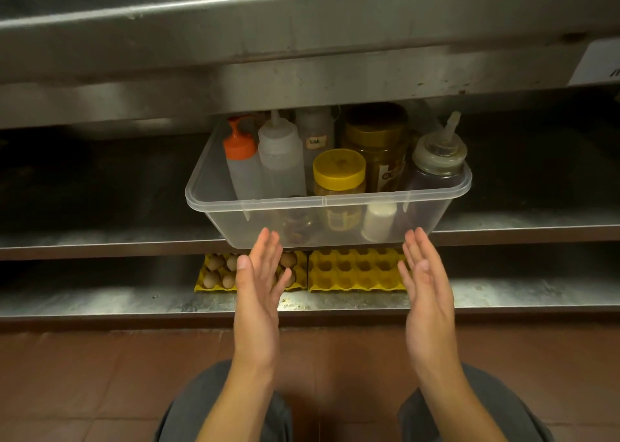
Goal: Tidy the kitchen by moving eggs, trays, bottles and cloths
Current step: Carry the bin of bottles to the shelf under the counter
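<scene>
Setting: stainless-steel kitchen counter (302,15) seen from a crouch, with two steel shelves beneath it and red-brown tiled floor (67,374) in front; grey trouser knees show at the bottom edge.
Left egg tray: yellow moulded egg tray (204,284) lies on the lower steel shelf (100,297), just behind and below the left hand; it carries several brown eggs (212,279), stored low, probably so they cannot fall far.
Left hand: left hand (256,294) is raised palm inward, fingers straight and together, holding nothing; its fingertips come close to the tub's bottom left corner, whether touching I cannot tell.
Tub: clear rectangular plastic tub (221,203) sits on the upper steel shelf (100,240), overhanging the front edge, directly above and between both hands.
Bottles: inside stand an orange-capped squeeze bottle (240,153), a white-nozzled squeeze bottle (280,149), a yellow-lidded jar (339,173), a tall gold-lidded jar (377,139) and a dark sauce bottle with clear nozzle cap (436,159), kept together so one lift moves them all.
Right egg tray: second yellow egg tray (355,270), cups bare, lies beside the first, between the two hands and lower.
Right hand: right hand (427,287) mirrors the left, flat and unclenched, gripping nothing, near the tub's bottom right corner.
Judgement: both palms face each other about a tub's width apart, which suggests pushing the tub back in or taking it by its sides.
</scene>
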Demonstrator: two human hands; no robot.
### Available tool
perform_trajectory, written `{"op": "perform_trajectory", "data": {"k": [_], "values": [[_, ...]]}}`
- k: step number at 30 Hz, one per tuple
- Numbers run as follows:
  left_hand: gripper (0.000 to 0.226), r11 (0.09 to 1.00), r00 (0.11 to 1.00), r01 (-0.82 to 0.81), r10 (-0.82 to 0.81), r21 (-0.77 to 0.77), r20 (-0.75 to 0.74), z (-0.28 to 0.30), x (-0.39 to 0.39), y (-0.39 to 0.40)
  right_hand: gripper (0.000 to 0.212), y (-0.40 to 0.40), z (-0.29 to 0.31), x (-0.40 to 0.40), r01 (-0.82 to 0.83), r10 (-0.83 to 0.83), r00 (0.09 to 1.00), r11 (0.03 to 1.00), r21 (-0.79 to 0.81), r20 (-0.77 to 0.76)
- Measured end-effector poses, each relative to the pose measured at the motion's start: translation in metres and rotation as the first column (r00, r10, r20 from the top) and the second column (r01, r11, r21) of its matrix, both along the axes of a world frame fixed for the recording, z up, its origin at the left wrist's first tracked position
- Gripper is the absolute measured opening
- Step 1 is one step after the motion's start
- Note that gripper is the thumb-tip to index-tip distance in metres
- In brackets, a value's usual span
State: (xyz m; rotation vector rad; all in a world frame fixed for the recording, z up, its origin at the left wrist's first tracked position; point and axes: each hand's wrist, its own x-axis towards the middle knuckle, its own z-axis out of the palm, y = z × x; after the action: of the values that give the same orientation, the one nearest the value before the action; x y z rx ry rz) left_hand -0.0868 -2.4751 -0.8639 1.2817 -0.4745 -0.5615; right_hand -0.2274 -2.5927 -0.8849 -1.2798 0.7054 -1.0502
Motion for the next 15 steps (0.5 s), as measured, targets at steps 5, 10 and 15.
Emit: {"op": "perform_trajectory", "data": {"k": [5, 10, 15], "values": [[0.07, 0.999, 0.999, 0.04, -0.04, 0.008, 0.007, -0.003, -0.003, -0.002, 0.084, 0.001, -0.003, 0.002, 0.001, -0.002, 1.0, 1.0, -0.019, -0.019], [0.071, 0.999, 0.999, 0.051, -0.051, 0.008, 0.016, -0.005, 0.003, -0.005, 0.067, 0.001, -0.003, 0.008, -0.006, 0.006, 1.0, 1.0, -0.008, -0.01], [0.073, 0.998, 0.998, 0.061, -0.061, 0.012, 0.02, -0.005, 0.012, -0.014, 0.072, -0.009, -0.003, 0.014, -0.015, 0.015, 0.999, 1.0, -0.022, -0.028]]}}
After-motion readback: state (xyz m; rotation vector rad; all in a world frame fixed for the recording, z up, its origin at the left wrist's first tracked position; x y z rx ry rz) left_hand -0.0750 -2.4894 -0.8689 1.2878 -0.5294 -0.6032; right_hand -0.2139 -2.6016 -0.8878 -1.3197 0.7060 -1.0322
